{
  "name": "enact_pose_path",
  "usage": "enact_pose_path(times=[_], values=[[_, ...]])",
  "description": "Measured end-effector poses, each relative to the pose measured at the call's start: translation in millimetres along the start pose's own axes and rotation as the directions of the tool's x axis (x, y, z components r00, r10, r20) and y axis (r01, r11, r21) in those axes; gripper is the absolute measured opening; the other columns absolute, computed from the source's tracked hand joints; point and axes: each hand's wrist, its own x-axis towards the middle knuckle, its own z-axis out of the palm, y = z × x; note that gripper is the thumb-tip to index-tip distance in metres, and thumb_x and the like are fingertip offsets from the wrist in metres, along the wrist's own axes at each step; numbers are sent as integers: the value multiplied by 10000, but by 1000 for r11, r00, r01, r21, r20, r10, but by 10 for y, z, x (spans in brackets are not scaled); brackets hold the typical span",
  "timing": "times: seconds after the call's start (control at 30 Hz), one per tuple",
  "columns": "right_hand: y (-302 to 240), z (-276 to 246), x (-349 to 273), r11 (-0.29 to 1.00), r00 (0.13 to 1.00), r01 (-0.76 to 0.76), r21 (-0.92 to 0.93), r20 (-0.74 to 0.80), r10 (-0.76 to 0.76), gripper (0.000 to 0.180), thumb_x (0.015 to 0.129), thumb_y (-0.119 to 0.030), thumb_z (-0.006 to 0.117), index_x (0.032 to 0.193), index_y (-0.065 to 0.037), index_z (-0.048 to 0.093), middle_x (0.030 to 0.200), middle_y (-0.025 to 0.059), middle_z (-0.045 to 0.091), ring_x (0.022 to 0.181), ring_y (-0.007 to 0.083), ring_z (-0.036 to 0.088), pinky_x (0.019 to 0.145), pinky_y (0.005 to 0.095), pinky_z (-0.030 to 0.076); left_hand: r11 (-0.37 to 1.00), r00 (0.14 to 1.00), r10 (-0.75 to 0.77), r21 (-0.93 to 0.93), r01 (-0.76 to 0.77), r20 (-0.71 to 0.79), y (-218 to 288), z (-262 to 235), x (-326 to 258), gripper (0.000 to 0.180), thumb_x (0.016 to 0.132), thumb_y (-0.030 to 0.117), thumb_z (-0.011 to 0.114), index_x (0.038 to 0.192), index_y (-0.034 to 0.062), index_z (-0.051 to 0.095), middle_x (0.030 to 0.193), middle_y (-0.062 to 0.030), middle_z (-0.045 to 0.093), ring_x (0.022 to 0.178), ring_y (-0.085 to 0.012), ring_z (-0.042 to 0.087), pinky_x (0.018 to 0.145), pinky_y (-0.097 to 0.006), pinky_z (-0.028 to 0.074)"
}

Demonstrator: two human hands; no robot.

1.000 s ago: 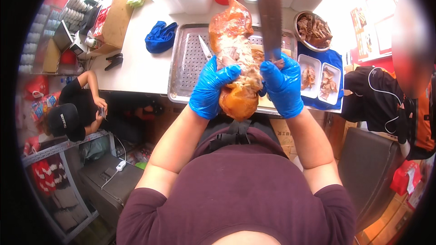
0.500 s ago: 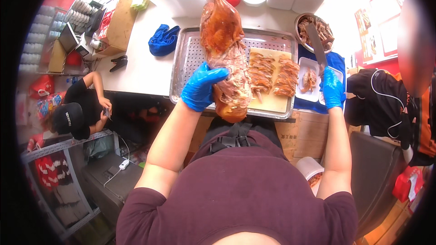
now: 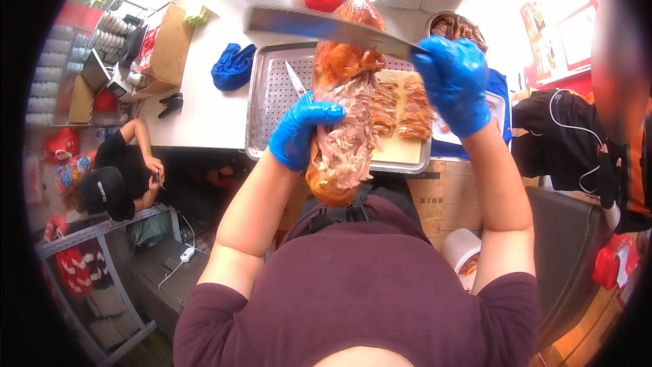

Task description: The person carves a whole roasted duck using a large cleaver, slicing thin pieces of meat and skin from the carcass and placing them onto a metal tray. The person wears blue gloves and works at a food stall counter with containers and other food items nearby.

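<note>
My blue-gloved left hand (image 3: 295,129) grips a large roast bird (image 3: 346,143) by its side, thumb over the stripped pale meat. Glossy brown skin covers the bird's far part and its near end. In my gloved right hand (image 3: 458,85) is a broad-bladed knife (image 3: 339,30), its blade stretching leftward across the skin; whether it touches cannot be told. Beneath the bird lie a perforated metal tray (image 3: 268,85) and a pale cutting board (image 3: 394,149). Rows of sliced roast meat (image 3: 413,112) rest on the board. A second blade (image 3: 295,78) lies on the tray.
A metal bowl of meat pieces (image 3: 456,28) stands beyond my right hand, near a white dish (image 3: 499,109). A blue cloth bundle (image 3: 233,66) sits left of the tray. One person (image 3: 112,183) is at the left; dark clothing (image 3: 570,136) shows at the right.
My right hand has swung the knife from the right side over to the bird. The bird has shifted slightly toward me, and the second blade on the tray has come into sight.
</note>
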Motion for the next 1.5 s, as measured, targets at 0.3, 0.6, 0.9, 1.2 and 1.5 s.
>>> enact_pose_path(times=[0.3,0.6,0.9,1.2,1.5], values=[[372,9,-303,997,982,70,-21,174,-65,211,868,-257,684,731,-141,575,624,84,548,546,292,541,538,388,416,1000,999,-26,15,26,27,193,-7,-212,577,754,78,675,1302,-14,519,1067,-84,672,989,-174,655,887,-306,524],[128,174,-4,984,931,179,14,321,-174,352,825,-454,695,765,-129,575,618,76,541,540,286,573,524,376,423,994,995,28,102,-38,100,268,118,-210,595,773,82,699,1327,-21,507,1178,-93,631,1041,-180,620,940,-314,490],[-251,283,143,999,939,-27,26,344,16,517,714,-606,745,816,-99,713,524,88,537,471,282,574,499,337,462,961,991,113,247,-127,68,170,324,-93,580,792,39,700,1338,14,506,1187,-67,621,1067,-172,603,969,-321,478],[-374,288,6,971,894,-108,-214,407,189,565,700,-670,722,666,-112,636,568,114,603,501,257,613,515,327,467,747,933,333,642,-172,-138,-125,106,238,494,787,-19,709,1254,-6,548,1064,-101,660,944,-172,648,847,-298,538],[-390,276,-180,880,759,-475,-10,501,416,613,789,-688,619,688,-87,682,662,155,649,593,297,651,541,375,493,665,945,327,713,-222,-11,-248,224,486,267,830,88,723,1070,2,642,1007,-70,667,864,-119,621,769,-292,542]])
